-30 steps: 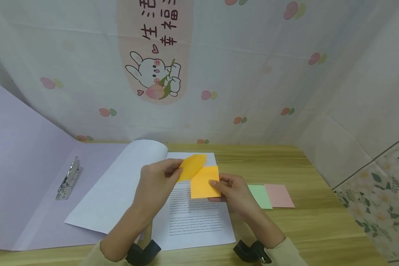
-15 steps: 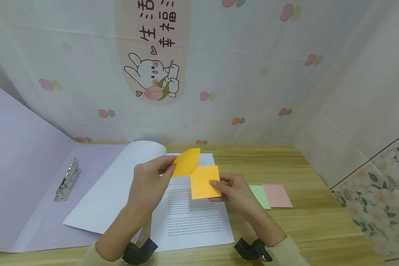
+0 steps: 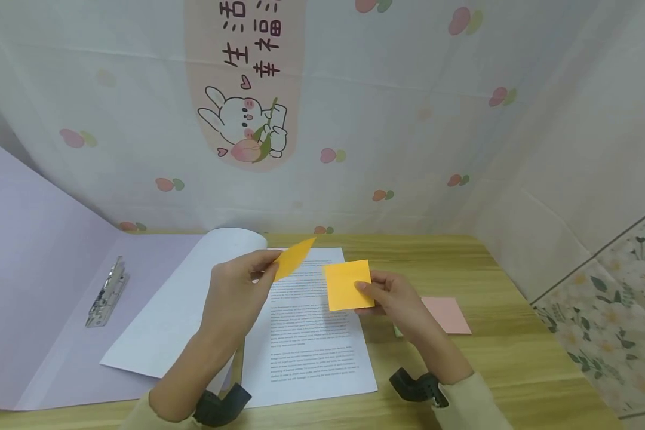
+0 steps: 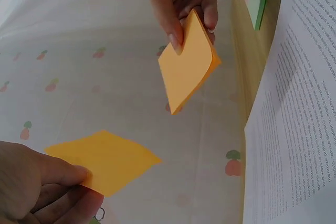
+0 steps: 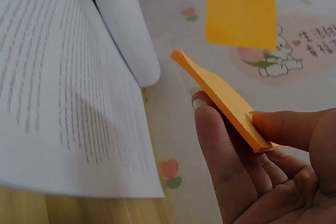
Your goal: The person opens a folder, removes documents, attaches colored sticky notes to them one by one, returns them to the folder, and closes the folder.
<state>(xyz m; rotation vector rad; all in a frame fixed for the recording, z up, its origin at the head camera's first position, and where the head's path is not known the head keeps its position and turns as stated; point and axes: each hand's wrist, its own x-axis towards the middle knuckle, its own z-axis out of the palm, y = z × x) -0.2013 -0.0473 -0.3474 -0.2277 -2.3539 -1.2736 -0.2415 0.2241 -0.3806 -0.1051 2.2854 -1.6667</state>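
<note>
My left hand (image 3: 240,288) pinches a single orange sticky note (image 4: 107,162) by one edge, thumb on one face and fingers behind. My right hand (image 3: 400,301) grips the orange sticky-note pad (image 3: 348,285), its thumb on the top face and its fingers underneath. In the right wrist view the thickness of the pad (image 5: 223,100) shows side-on. Note and pad are apart, both held up over a printed page (image 3: 312,358). That page lies on the table at the right of an open lilac folder (image 3: 161,248).
Turned-over white sheets (image 3: 177,304) curl across the folder, beside its metal clip (image 3: 107,292). A pink sticky-note pad (image 3: 450,315) lies on the wooden table (image 3: 516,370) to the right, with a green pad (image 4: 257,1) next to it. A patterned cloth (image 3: 408,119) hangs behind.
The loose note has come away from the pad. My left hand has moved slightly left with it, and my right hand has moved right with the pad, now covering most of the green one.
</note>
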